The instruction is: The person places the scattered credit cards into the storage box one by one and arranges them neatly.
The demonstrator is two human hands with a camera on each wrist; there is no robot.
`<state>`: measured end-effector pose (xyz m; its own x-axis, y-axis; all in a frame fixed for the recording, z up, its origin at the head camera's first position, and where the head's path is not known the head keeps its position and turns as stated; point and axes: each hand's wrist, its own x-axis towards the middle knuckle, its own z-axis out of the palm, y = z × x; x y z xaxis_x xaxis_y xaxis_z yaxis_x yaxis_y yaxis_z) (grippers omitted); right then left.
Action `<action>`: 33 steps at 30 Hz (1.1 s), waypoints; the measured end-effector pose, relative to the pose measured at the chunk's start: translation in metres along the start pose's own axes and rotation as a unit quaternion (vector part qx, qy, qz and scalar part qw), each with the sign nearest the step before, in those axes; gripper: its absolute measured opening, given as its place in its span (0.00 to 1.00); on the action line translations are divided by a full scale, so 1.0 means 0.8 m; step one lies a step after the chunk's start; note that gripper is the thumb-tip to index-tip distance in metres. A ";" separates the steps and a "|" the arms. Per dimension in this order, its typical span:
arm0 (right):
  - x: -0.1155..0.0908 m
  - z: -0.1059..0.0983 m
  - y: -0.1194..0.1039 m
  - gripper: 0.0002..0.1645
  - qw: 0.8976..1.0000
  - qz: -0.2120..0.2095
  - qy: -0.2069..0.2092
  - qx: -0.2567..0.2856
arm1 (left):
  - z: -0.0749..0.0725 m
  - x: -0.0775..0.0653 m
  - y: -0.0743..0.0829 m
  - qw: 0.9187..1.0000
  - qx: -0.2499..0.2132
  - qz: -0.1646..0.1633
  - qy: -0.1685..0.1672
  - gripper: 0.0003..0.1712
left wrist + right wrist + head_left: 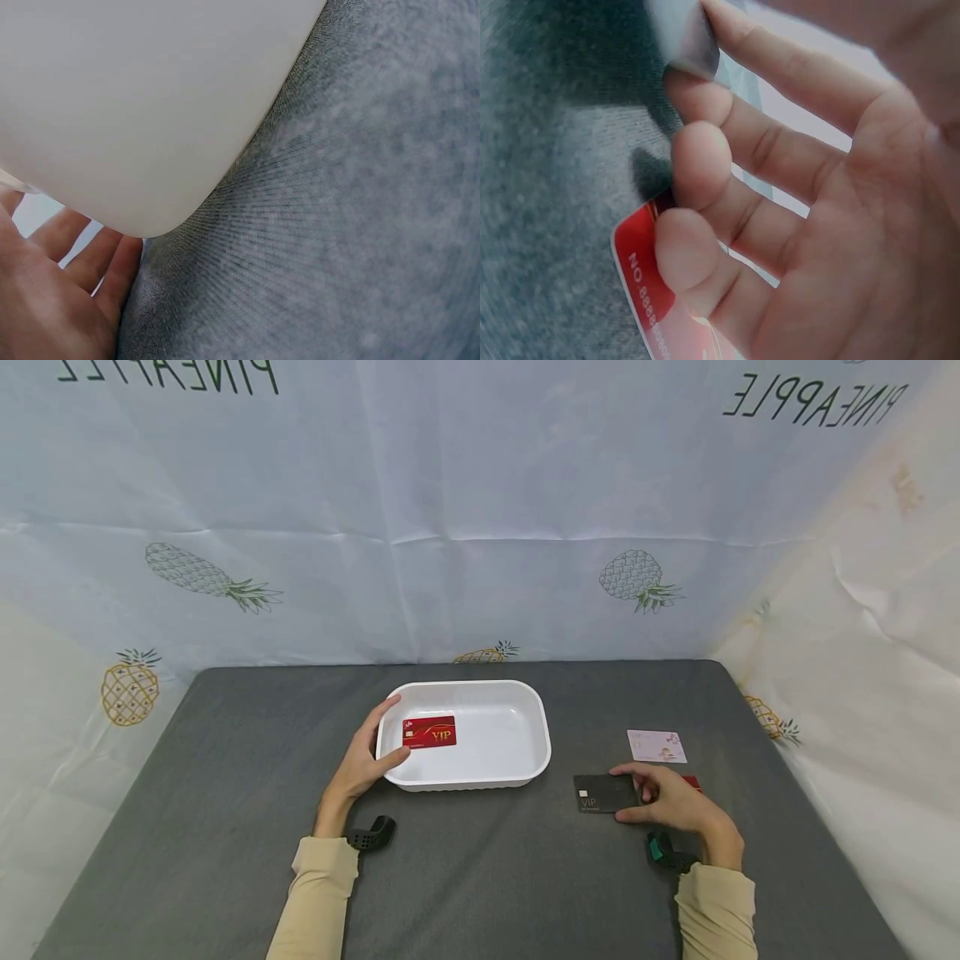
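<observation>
1. Right hand [678, 797] pinches the black card [603, 793] at its right end, right of the tray [498, 727]; a thin, smooth edge could slip.
2. Its lower fingers, beside the outer red card [641, 262], could nudge it.
3. Left hand [363, 764] grips the tray's left end; uneven pull could slide the inner red card [429, 732].
4. Tray: glossy, round-cornered. Cloth [465, 877]: grey, fine-ribbed.
</observation>
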<state>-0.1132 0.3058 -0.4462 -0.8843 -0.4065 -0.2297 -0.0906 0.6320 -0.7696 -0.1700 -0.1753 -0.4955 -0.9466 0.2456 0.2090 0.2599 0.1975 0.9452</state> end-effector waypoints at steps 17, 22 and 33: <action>0.000 0.002 0.004 0.34 0.998 -0.041 0.057 -0.005 | -0.003 -0.001 -0.003 1.000 -0.007 0.005 -0.002 0.48; 0.002 0.000 -0.001 0.34 0.993 -0.054 0.100 -0.036 | -0.001 0.000 -0.002 1.000 -0.010 0.004 -0.005 0.48; 0.015 -0.011 -0.020 0.34 0.983 -0.062 0.154 -0.075 | 0.002 0.002 -0.002 1.000 -0.011 0.009 -0.007 0.48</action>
<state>-0.1261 0.2963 -0.4313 -0.9568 -0.2823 0.0697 -0.2529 0.6895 -0.6787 -0.1719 -0.1739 -0.4970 -0.9390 0.2621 0.2226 0.2724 0.1720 0.9467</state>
